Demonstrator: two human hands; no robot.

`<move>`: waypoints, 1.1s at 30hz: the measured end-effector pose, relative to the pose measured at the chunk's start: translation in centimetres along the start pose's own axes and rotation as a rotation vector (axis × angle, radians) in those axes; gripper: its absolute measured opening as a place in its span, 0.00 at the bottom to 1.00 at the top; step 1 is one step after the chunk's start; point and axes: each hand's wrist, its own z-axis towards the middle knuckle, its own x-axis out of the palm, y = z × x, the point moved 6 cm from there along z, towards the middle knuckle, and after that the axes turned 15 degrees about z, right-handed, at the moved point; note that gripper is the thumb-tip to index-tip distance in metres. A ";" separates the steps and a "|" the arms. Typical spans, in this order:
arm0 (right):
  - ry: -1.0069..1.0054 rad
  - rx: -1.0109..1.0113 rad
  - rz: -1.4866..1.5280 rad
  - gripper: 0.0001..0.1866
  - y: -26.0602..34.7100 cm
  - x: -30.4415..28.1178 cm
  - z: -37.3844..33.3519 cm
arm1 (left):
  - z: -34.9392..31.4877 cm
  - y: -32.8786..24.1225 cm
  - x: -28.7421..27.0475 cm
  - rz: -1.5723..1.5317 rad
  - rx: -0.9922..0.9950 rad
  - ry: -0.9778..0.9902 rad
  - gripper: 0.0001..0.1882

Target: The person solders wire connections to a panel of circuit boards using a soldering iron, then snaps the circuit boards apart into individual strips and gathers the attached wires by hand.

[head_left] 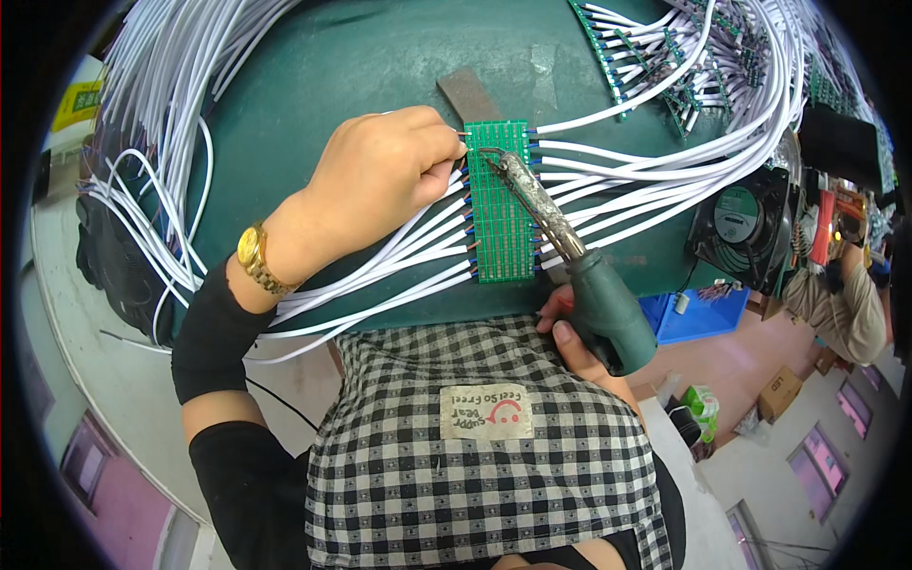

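A green circuit board panel (501,223) lies on the green mat, its long sides running away from me. At its upper left edge my left hand (385,171) is closed in a pinch on the end of a white cable, mostly hidden by the fingers. My right hand (581,350) grips a soldering iron (613,309) by its green handle, partly behind it. The iron's dark bent tip is over the panel's upper part, close to my left fingertips. White cables (418,255) with thin coloured wire ends meet the panel's left edge, and more cables (655,174) meet its right edge.
A brown flat bar (467,93) lies partly under the panel. Bundled white cables (166,66) fill the far left; cables with small green boards (674,71) pile up far right. A black fan (741,218) stands at right, above a blue bin (698,315). Another person's arm (850,304) shows beyond.
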 end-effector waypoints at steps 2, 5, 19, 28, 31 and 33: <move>-0.020 -0.052 0.008 0.11 0.5 0.2 0.2 | -0.5 -0.5 -1.6 0.066 -0.025 -0.243 0.07; -0.119 0.068 0.189 0.13 0.2 0.3 -0.4 | -1.6 -1.6 -2.5 0.118 -0.056 -0.256 0.06; -0.114 0.077 0.247 0.12 0.0 1.0 -0.1 | -2.5 0.4 0.5 -0.303 -0.501 0.236 0.06; -0.141 0.016 0.182 0.09 1.4 0.7 0.6 | -1.7 0.3 0.6 -0.413 -0.464 0.309 0.05; -0.020 -0.064 -0.159 0.10 1.6 0.7 0.5 | -1.2 -0.4 -0.1 -0.325 -0.357 0.249 0.05; -0.047 -0.128 -0.176 0.12 1.1 0.8 0.1 | -1.2 -0.4 0.2 -0.307 -0.264 0.170 0.07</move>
